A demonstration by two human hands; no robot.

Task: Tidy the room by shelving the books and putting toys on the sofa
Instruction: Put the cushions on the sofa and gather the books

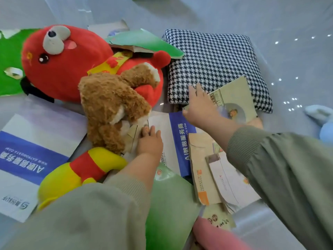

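**Both hands laid on scattered books**

A grey floor [225, 13] is seen strewn with books and toys. The right hand [200, 107], just off centre toward 2 o'clock, is laid palm down on the near-left corner of a pale book [236, 92]. Its fingers are spread and nearly straight, and no clasp round the book can be made out. That book is propped aslant on the near edge of a checked cushion [216, 58], which is found at 1 o'clock.

The left hand [150, 141], just below centre, is stretched out with its fingers straight and close together. The tips are rested at the edge of a blue-and-white booklet [180, 134], beside the foot of a bear [111, 101], and nothing is gripped.

The bear is sprawled over a red plush [68, 69] at 10 o'clock. A yellow plush [79, 172] is seen at 7 o'clock, just beside the bear's leg. A second booklet [28, 152] is spread at 8 o'clock. At 4 o'clock, under the right forearm, a tan book [201, 170] and a white book [232, 179] are overlapped. A green book [147, 40] is lodged at 12 o'clock, between the red plush and the cushion. A blue toy [324, 123] is cut off by the frame edge at 3 o'clock.
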